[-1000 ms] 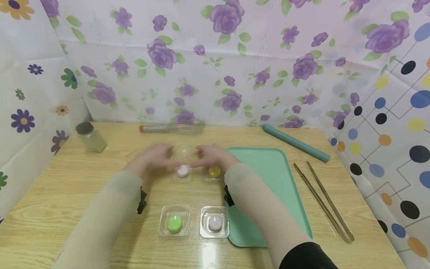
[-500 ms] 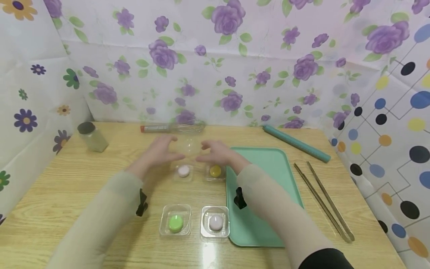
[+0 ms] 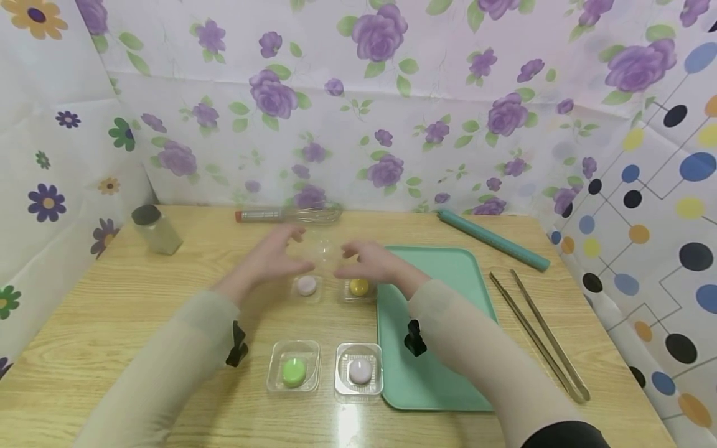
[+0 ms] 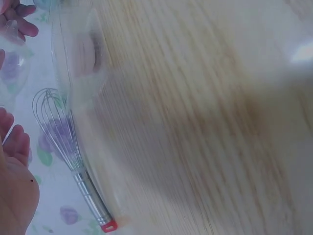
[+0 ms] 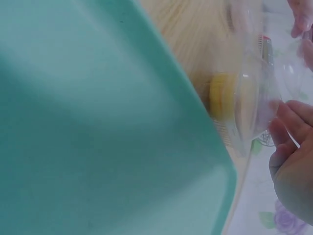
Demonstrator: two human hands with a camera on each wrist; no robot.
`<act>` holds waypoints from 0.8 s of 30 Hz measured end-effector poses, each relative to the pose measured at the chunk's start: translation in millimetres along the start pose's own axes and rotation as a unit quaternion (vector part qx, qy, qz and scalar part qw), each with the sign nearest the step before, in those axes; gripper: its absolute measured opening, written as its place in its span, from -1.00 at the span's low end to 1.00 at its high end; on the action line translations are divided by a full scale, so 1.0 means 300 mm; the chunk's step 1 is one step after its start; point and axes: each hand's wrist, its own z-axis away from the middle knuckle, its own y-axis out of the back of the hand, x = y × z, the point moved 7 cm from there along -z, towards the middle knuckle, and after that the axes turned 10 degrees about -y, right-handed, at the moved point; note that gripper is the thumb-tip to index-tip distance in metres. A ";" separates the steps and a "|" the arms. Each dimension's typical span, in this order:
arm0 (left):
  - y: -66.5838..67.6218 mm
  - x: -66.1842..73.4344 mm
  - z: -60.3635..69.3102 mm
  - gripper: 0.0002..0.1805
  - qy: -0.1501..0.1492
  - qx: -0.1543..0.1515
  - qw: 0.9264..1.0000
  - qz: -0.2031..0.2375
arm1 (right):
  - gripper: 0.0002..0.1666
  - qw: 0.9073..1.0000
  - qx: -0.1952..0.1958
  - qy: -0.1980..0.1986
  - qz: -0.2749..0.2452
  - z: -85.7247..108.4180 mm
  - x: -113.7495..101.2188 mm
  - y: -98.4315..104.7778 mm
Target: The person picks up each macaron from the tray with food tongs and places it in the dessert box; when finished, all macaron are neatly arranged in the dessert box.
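Observation:
Between my two hands is a clear domed plastic lid (image 3: 323, 249), faint in the head view and showing mainly by its shine. My left hand (image 3: 272, 256) holds its left side with bent fingers and thumb. My right hand (image 3: 372, 261) holds the right side in the same way; the exact contact is hard to see. Below the hands are a pink macaron (image 3: 306, 285) and a yellow macaron (image 3: 359, 287) in clear plastic boxes. Nearer the front, a green macaron (image 3: 294, 371) and a pale lilac macaron (image 3: 360, 371) lie in square clear boxes.
A mint-green tray (image 3: 437, 373) lies under my right forearm. Metal tongs (image 3: 546, 339) and a teal rolling pin (image 3: 493, 239) are to the right. Behind the hands lies a whisk (image 3: 285, 215), and a dark-capped jar (image 3: 157, 231) stands at left.
Both hands have shifted a little to the right with the clear lid between them. The macarons and the boxes have stayed in place.

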 end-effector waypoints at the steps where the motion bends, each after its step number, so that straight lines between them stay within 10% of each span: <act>1: -0.002 0.002 0.001 -0.11 0.001 0.001 1.000 0.006 | -0.12 1.000 -0.001 -0.002 0.000 0.002 0.004 -0.001; 11: -0.039 0.017 -0.001 0.07 0.002 0.004 0.998 0.059 | -0.22 1.000 0.020 -0.007 -0.013 0.014 0.010 -0.002; 24: -0.059 0.045 0.003 0.17 0.008 -0.014 1.000 -0.003 | -0.23 0.998 0.055 0.003 -0.040 0.007 0.015 0.004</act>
